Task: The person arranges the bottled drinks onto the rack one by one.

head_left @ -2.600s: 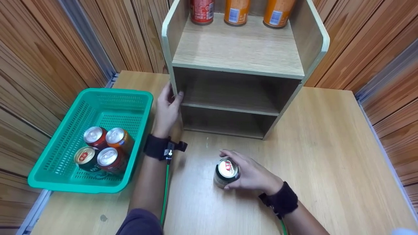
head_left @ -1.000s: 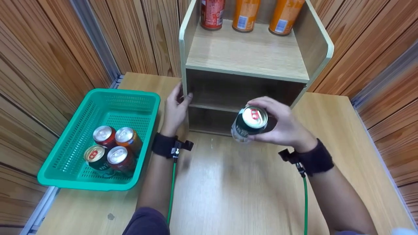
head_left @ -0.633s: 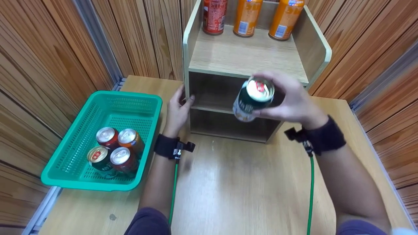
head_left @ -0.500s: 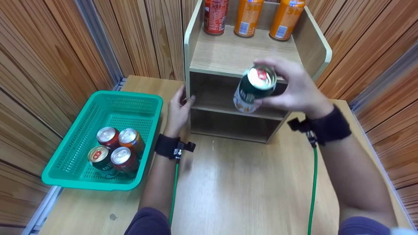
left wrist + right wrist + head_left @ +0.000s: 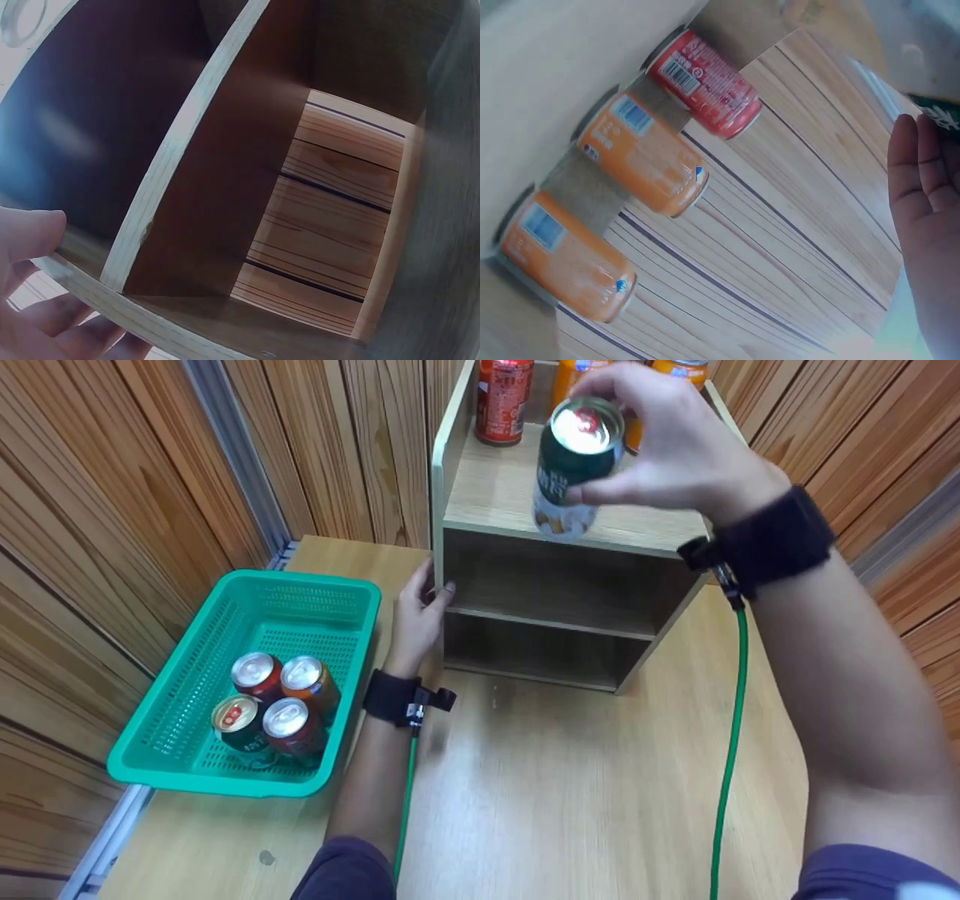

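My right hand (image 5: 660,457) grips a dark green can (image 5: 571,465) with a silver top and holds it in the air over the front of the top board of the wooden shelf unit (image 5: 525,510). At the back of that board stand a red can (image 5: 502,401) (image 5: 705,84) and two orange cans (image 5: 649,161) (image 5: 566,259). My left hand (image 5: 420,619) holds the left side panel of the shelf unit at its front edge (image 5: 180,150); the thumb (image 5: 30,232) lies on the inside of the panel.
A green plastic basket (image 5: 315,600) stands on the wooden table (image 5: 562,795) at the left and holds several cans (image 5: 274,705). The two lower compartments of the shelf unit look dark and hold nothing I can see. Wood-panelled walls close in on both sides.
My right hand has lifted the green can from the table up past the shelf's front to above the top board. My left hand has stayed on the side panel.
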### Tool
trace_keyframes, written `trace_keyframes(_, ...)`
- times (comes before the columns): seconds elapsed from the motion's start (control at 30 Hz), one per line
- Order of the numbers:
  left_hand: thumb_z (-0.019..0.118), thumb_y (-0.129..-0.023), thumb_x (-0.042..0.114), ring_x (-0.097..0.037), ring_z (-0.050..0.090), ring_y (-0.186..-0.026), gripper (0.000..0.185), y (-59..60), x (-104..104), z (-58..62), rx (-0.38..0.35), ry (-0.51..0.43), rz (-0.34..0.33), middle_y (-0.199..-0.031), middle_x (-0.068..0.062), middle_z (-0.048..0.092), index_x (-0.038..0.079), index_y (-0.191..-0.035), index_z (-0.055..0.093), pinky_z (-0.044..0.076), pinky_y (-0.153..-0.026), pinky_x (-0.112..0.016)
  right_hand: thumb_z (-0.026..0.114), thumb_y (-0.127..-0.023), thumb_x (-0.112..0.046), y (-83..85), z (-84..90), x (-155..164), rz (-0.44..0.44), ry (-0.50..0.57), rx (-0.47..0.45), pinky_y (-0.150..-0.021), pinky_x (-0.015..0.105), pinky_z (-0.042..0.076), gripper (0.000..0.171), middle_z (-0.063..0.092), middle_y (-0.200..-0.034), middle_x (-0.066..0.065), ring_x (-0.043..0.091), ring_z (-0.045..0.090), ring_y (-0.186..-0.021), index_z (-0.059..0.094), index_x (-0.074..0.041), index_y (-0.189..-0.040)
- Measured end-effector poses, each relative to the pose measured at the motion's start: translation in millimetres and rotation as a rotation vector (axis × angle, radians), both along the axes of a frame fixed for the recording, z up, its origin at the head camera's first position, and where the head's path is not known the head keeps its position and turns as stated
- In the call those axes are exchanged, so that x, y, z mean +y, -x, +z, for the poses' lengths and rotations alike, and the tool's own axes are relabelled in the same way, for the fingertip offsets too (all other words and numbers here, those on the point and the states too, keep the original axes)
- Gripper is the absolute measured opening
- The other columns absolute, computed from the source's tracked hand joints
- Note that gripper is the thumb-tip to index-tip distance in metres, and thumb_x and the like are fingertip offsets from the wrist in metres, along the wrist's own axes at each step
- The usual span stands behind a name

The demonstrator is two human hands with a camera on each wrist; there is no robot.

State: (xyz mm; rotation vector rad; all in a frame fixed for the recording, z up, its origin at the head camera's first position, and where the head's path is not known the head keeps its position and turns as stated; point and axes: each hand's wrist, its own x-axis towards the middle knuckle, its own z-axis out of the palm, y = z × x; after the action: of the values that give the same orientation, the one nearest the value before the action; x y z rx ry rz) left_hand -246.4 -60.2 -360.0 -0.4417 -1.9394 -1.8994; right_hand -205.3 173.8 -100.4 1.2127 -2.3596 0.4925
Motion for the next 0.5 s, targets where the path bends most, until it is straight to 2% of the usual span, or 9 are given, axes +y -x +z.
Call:
trace_keyframes(0.1,0.054,-0.087,0.002,-0.025,0.042,-0.117,0.049,1.2,0.5,-1.1,0.001,-0.006,0.001,-0.129,-0.018,0.044,-0.002,-0.133,0.037,0.037,-0.094,-0.033,0.082,-0.058,-0.029,17.8,2.6,-4.9,-0.098,-0.033,-0.041,-0.074,0.019,0.038,0.068,0.054,-0.104,-0.007,0.006,0.048,-0.089,0.051,-0.014,-0.117)
trace_keyframes(0.17,0.054,-0.087,0.001,-0.026,0.043,-0.117,0.048,2.5,1.3,-1.9,0.012,-0.013,-0.001,-0.129,-0.018,0.044,-0.001,-0.132,0.037,0.037,-0.094,-0.034,0.081,-0.059,-0.033,23.9,6.3,-11.1,-0.159,-0.063,-0.088,-0.076,0.02,0.038,0.07,0.053,-0.107,-0.007,0.007,0.048,-0.092,0.05,-0.017,-0.12)
trace_keyframes(0.33,0.054,-0.086,0.0,-0.028,0.045,-0.115,0.047,3.1,3.5,-2.9,0.04,-0.01,0.013,-0.125,-0.019,0.047,-0.001,-0.131,0.039,0.039,-0.092,-0.033,0.079,-0.065,-0.032,39.2,15.7,-22.6,-0.25,-0.142,-0.207,-0.086,0.029,0.04,0.075,0.049,-0.121,-0.005,0.011,0.047,-0.106,0.042,-0.021,-0.129)
trace_keyframes(0.5,0.054,-0.086,-0.001,-0.03,0.045,-0.115,0.047,1.1,5.3,-3.8,0.05,-0.011,0.019,-0.125,-0.019,0.047,0.0,-0.131,0.04,0.039,-0.092,-0.035,0.076,-0.069,-0.033,52.1,21.7,-33.2,-0.318,-0.221,-0.305,-0.085,0.035,0.043,0.073,0.046,-0.126,-0.004,0.016,0.047,-0.105,0.04,-0.024,-0.132)
